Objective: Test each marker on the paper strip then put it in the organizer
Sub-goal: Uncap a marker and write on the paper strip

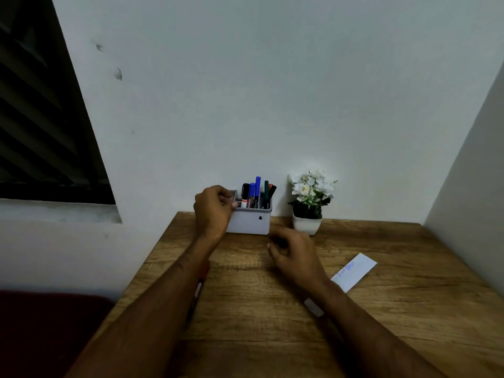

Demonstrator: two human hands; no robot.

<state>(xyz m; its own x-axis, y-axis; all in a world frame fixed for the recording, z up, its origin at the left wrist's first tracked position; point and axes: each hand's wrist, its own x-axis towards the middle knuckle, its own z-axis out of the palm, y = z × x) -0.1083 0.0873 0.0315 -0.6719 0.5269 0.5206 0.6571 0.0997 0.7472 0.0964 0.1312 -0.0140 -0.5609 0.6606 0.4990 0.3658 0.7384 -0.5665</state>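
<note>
A grey organizer (251, 221) stands at the back of the wooden table (381, 309), against the wall. Several markers (256, 193) stand in it: black, blue, green and red-tipped ones. My left hand (214, 211) grips the organizer's left rim, thumb on its front edge. My right hand (293, 255) hovers just in front of the organizer with loosely curled fingers and holds nothing. A white paper strip (354, 271) with blue scribbles lies to the right. A red marker (200, 285) lies on the table, mostly hidden under my left forearm.
A small white pot of white flowers (309, 203) stands right of the organizer. White walls close in behind and on the right. A dark louvred window is at the left, and a dark red seat (49, 331) sits below the table's left edge.
</note>
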